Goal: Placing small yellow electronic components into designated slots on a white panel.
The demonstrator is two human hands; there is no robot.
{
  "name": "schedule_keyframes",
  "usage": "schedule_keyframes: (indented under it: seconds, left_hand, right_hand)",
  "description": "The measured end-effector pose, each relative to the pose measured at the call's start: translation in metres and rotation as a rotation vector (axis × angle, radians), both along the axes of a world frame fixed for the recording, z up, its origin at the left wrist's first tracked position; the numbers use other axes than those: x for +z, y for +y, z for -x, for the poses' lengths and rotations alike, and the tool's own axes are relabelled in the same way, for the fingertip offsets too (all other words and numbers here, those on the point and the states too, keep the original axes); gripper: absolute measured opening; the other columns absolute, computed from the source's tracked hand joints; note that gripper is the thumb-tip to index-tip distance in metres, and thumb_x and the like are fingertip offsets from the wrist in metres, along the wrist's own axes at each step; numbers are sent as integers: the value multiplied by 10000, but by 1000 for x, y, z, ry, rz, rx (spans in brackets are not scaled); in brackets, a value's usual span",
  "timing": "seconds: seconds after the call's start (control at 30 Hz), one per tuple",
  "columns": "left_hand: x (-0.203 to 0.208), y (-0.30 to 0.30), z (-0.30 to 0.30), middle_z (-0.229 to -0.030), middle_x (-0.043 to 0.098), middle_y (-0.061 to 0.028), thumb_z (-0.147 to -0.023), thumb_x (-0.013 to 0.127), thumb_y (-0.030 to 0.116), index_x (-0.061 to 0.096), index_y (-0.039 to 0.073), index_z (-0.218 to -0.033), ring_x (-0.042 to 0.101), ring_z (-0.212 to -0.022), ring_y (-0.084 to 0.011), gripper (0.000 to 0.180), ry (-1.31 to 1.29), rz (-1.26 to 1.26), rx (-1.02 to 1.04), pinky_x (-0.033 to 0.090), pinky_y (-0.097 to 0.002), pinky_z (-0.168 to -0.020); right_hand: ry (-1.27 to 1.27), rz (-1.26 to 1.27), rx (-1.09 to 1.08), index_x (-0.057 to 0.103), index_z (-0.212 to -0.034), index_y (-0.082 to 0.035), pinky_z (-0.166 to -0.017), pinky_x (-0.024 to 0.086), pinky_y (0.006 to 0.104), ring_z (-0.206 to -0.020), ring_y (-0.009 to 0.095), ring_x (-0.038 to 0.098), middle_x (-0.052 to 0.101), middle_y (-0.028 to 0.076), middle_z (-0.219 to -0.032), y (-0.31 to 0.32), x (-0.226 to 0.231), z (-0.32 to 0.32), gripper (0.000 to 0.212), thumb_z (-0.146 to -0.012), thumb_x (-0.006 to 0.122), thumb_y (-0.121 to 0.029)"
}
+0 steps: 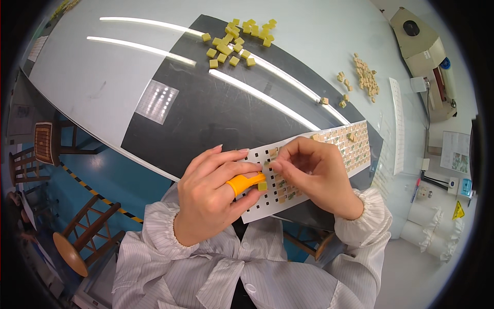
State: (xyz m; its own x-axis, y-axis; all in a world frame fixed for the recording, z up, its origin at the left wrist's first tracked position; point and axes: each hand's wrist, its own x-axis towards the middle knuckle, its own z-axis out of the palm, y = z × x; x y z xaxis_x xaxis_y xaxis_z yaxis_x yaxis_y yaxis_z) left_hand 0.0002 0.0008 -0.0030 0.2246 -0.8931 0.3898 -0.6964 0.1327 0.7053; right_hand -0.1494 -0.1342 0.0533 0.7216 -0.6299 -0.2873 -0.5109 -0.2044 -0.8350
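Note:
A white card (259, 208) with rows of small dark square holes lies under both hands. Tan and greenish pieces (355, 149) fill the rows on its right part, while dark holes show at its left. My left hand (208, 193) rests over the card's left end, its fingers closed around an orange plastic tool (242, 184). A small yellow-green block (262, 186) sits at that tool's tip. Thumb and forefinger of my right hand (319, 172) are pinched together just above the card, beside the left fingertips. What lies between them is too small to make out.
Many yellow-green blocks (225, 49) are scattered on the dark mat (206, 108) at the far side. A heap of small tan pieces (366, 77) lies far right, near a beige machine (419, 38). Wooden stools (72, 252) stand left, below the table edge.

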Motion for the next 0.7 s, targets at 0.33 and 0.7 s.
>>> schedule_keyframes:
  seconds: [0.33, 0.7]
  left_hand:
    - [1, -1, 0, -954, 711, 13, -655, 821, 132, 724, 102, -818, 655, -1023, -196, 192, 7, -1, -2, 495, -455, -930]
    - [1, -1, -1, -948, 711, 15, -656, 821, 135, 723, 104, -816, 655, -1024, -196, 190, 14, -14, -3, 495, -455, -931]
  right_hand:
    - [87, -685, -77, 627, -879, 10, -564, 516, 203, -629, 76, 630, 647, 29, -749, 5, 6, 2, 155, -923, 667, -134]
    - [94, -693, -53, 630, -882, 10, -581, 522, 207, -642, 77, 632, 652, 37, -766, 3, 5, 2, 162, -917, 678, -141]
